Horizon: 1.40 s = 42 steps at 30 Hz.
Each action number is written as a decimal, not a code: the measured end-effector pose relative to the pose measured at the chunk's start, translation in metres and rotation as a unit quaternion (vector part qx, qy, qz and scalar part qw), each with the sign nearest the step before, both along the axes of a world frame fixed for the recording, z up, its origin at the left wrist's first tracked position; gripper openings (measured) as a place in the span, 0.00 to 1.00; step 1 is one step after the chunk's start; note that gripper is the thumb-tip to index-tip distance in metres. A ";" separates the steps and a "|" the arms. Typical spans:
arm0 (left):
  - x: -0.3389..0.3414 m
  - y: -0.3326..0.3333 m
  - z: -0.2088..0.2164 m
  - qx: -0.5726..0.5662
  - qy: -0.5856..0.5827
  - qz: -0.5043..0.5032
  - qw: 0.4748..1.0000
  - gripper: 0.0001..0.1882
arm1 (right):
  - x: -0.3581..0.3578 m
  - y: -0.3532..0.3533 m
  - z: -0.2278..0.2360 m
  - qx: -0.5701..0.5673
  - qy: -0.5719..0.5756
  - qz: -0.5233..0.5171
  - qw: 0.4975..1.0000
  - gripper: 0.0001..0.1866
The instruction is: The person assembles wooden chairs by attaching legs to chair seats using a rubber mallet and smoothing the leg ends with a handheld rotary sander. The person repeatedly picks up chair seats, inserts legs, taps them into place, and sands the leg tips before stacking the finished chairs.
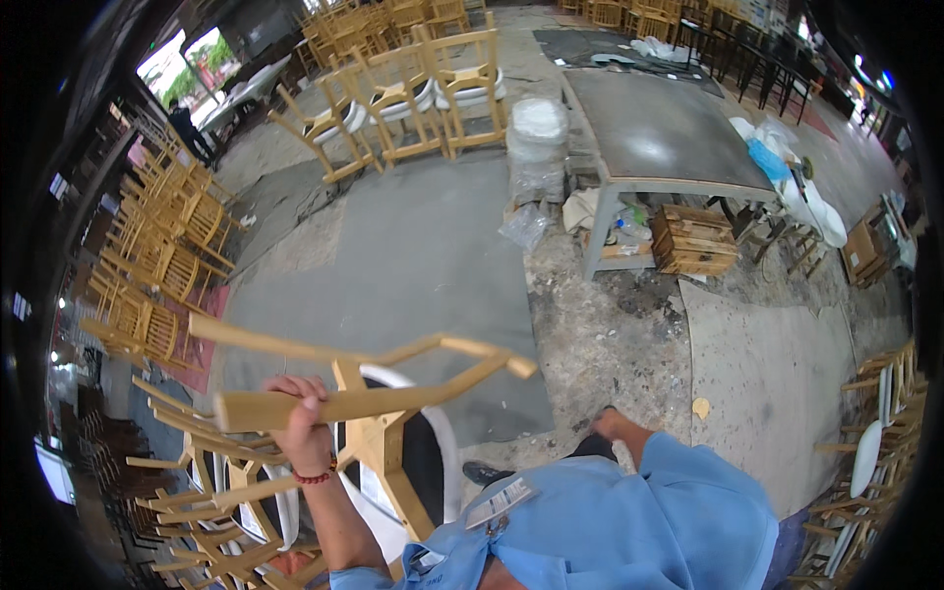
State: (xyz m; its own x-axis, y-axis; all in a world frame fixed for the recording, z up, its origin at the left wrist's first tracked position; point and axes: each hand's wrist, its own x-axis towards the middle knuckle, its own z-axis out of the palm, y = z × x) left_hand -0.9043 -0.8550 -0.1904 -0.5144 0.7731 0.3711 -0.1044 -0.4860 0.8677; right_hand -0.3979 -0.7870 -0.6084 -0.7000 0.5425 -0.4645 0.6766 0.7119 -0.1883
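My left hand [299, 421], with a red bead bracelet at the wrist, is wrapped round a leg of a light wooden chair [366, 405]. The chair is tipped over in front of me, legs toward the left. A crossed wooden brace shows over the dark underside of its white-rimmed seat [430, 462]. More upturned wooden chairs [211, 472] crowd below and left of my left forearm. My right hand [614, 425] hangs low beside my body, mostly foreshortened, away from the chair; its fingers cannot be made out.
Several chairs [462, 84] stand ahead on grey sheeting [423, 246]. A metal-framed table [669, 128] stands ahead right, with a wooden crate [693, 239] below. Wrapped white stacks [538, 147] are beside it. Chair rows [162, 236] line the left; more chairs [865, 472] fill the right.
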 end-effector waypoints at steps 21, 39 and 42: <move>0.283 0.333 0.140 0.337 -0.310 -0.468 0.756 0.18 | 0.184 0.271 0.237 -0.335 0.797 -0.431 0.258 0.33; 0.594 0.888 0.086 -0.070 -0.362 -0.523 0.769 0.19 | 0.310 0.407 0.264 0.123 0.805 -0.577 0.059 0.36; 0.613 0.875 0.049 -0.157 -0.229 -0.561 0.780 0.20 | 0.322 0.427 0.285 0.166 0.810 -0.560 0.055 0.38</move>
State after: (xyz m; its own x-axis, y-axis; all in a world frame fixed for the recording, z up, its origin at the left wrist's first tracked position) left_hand -0.2909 0.0205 -0.1415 0.5289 0.8473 0.0492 -0.6451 0.3637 0.6720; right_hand -0.0759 -0.3603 -0.3233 0.8817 0.4565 -0.1187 -0.3808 0.5403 -0.7504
